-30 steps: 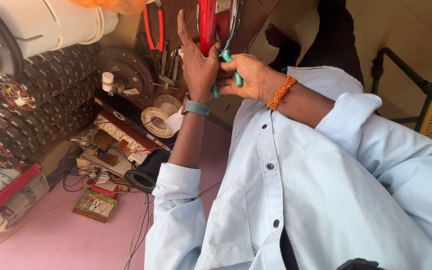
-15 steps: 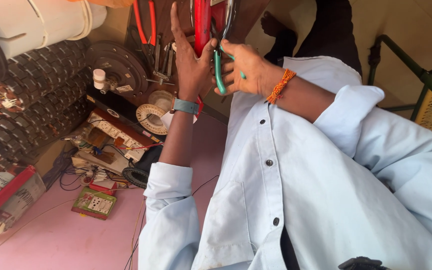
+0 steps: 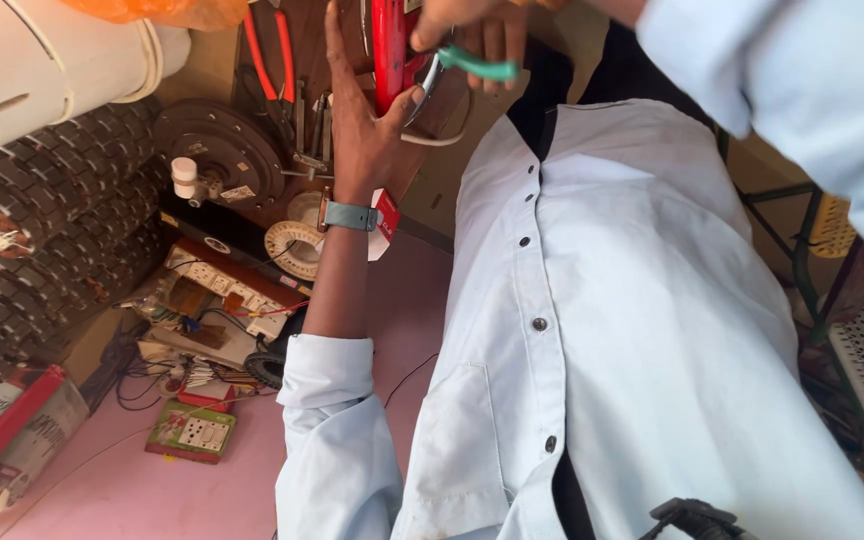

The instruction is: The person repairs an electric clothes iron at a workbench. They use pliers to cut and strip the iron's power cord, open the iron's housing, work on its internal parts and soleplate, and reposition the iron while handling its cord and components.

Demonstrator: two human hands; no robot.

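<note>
**Q:** Compared with half a second earlier, what has shifted?

**A:** Both hands sit higher and nearer the top edge; the right hand (image 3: 472,25) is now partly cut off there, and the right sleeve (image 3: 812,90) fills the upper right corner. The red device (image 3: 388,50) remains upright between the hands.

**Q:** How does the left hand stand?

**A:** Left hand (image 3: 357,120), raised, palm against the red device; thumb (image 3: 404,105) pressed on its lower right side, the other fingers stretched up along its left side. So the fingers are clamped on the device. A grey watch (image 3: 350,215) circles the wrist, with a red-and-white tag (image 3: 384,222) hanging just beside it.

**Q:** And the right hand?

**A:** Its fingers are closed on the green-handled pliers (image 3: 477,65), whose handles project to the right. The metal end lies against the red device; its tip cannot be made out.

**Q:** Where is the red device relative to the surroundings?

**A:** Held in the air in front of a brown board carrying red-handled pliers (image 3: 272,55), above the pink desk (image 3: 102,480).

**Q:** What lies on the desk?

**A:** A round dark motor disc (image 3: 217,150) with a white bottle (image 3: 185,178) before it, a coil of white tape (image 3: 292,250), a white switch board (image 3: 237,295), and a small green socket box (image 3: 192,430). Stacked dark motor windings (image 3: 42,230) fill the left side.
</note>
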